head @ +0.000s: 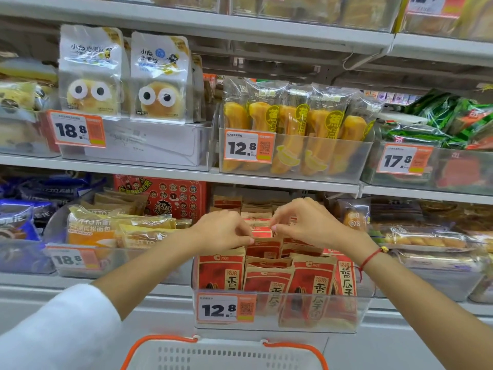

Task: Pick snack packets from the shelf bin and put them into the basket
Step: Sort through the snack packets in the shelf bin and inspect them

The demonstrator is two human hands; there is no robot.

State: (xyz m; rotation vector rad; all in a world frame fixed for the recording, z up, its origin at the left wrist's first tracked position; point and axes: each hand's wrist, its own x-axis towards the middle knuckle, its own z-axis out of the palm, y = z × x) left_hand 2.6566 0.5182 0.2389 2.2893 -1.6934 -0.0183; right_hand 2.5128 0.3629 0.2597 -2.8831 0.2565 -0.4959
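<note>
A clear plastic shelf bin (280, 324) on the lower shelf holds several red and brown snack packets (312, 281) standing upright. My left hand (222, 229) reaches over the bin and its thumb and fingertips pinch the top edge of a packet (264, 248) in the middle row. My right hand (306, 220) hovers just right of it, fingers curled down towards the packet tops; whether it holds one is unclear. A white basket (226, 355) with an orange handle sits below the bin at the bottom edge of the view.
Neighbouring clear bins hold bread packets (128, 231) on the left and pastry packs (424, 239) on the right. The shelf above carries banana cakes (293, 129), white owl-eyed bags (160, 78) and green packets (440, 121). An orange price tag (225, 308) marks the bin's front.
</note>
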